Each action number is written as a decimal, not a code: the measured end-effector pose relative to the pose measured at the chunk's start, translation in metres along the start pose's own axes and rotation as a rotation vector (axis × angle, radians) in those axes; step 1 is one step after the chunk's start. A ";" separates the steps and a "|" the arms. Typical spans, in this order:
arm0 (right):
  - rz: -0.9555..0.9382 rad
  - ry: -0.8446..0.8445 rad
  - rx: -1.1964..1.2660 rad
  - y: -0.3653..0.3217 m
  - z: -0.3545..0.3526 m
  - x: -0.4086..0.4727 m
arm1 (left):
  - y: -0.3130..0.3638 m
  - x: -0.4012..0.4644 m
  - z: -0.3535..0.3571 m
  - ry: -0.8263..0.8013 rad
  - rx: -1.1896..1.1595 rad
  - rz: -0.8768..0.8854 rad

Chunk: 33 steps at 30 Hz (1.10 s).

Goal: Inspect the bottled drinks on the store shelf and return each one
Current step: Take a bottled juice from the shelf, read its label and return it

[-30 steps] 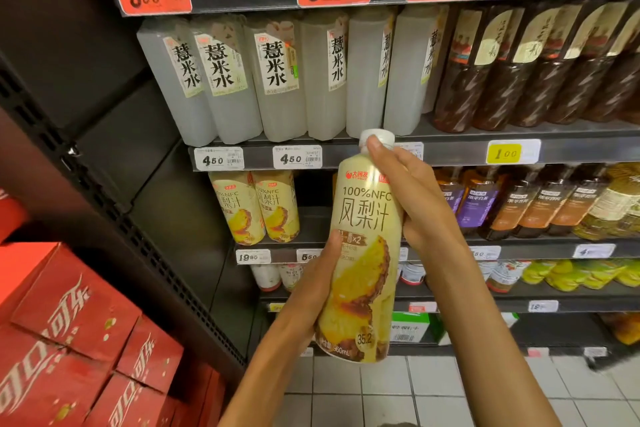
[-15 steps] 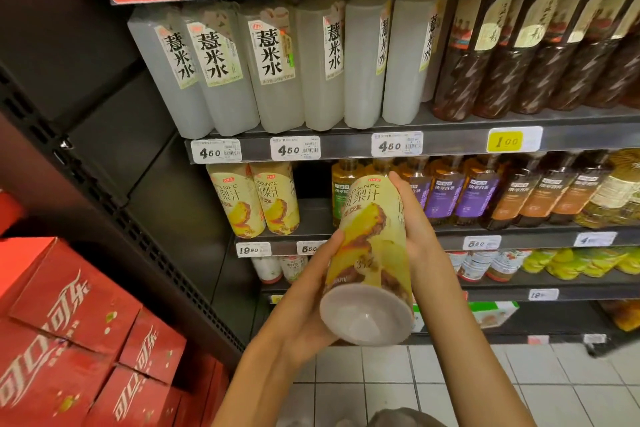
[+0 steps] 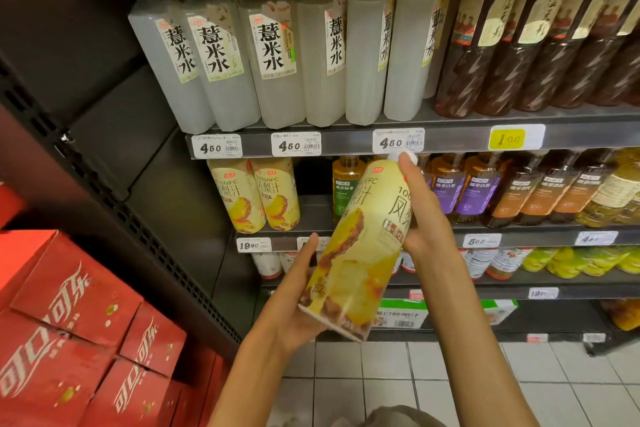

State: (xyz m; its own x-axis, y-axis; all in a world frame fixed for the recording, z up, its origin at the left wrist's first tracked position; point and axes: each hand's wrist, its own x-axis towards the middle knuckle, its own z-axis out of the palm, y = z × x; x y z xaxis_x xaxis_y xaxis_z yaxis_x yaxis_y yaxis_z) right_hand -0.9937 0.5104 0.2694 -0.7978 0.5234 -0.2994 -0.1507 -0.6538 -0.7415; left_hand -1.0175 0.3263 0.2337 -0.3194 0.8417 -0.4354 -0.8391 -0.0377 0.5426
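Tilted before the shelf [image 3: 346, 144], a tall glossy yellow pineapple juice bottle [image 3: 360, 253] is held: left hand [image 3: 294, 302] fingers cup its flat base, right hand [image 3: 424, 215] fingers clamp its rounded shoulder.

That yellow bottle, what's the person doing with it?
The person is looking over a pineapple juice bottle in front of a store shelf. The left hand holds it near the bottom, and the right hand grips near the white cap. It is tilted, not yet back beside the two matching bottles on the shelf.
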 end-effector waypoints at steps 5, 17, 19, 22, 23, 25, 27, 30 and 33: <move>-0.272 -0.094 -0.144 -0.009 0.018 -0.029 | -0.009 0.020 -0.011 0.191 -0.152 0.070; -0.767 -0.462 -0.603 -0.028 0.030 -0.064 | -0.015 0.038 0.001 0.112 -0.560 0.095; -0.702 -0.493 -0.664 -0.031 0.023 -0.065 | -0.014 0.039 -0.004 0.169 -0.549 0.173; -0.644 -0.527 -0.652 -0.030 0.012 -0.067 | -0.010 0.039 -0.010 0.184 -0.470 0.299; -0.638 -0.538 -0.643 -0.029 0.008 -0.069 | -0.008 0.040 -0.011 0.171 -0.454 0.334; -0.682 -0.550 -0.648 -0.029 0.001 -0.072 | -0.003 0.040 -0.012 0.129 -0.447 0.385; -0.788 -0.575 -0.689 -0.031 -0.001 -0.075 | 0.001 0.040 -0.011 0.078 -0.445 0.419; -0.853 -0.568 -0.700 -0.031 0.003 -0.074 | 0.005 0.036 -0.004 0.059 -0.306 0.443; -0.767 -0.509 -0.604 -0.028 0.013 -0.066 | 0.002 0.032 -0.002 0.232 0.147 0.497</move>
State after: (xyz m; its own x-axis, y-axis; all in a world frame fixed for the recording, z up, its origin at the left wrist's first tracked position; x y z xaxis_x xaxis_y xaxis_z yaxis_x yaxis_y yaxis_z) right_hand -0.9440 0.4872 0.3178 -0.7829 0.2989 0.5457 -0.5092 0.1962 -0.8380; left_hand -1.0307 0.3524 0.2197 -0.7625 0.6009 -0.2398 -0.4988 -0.3098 0.8094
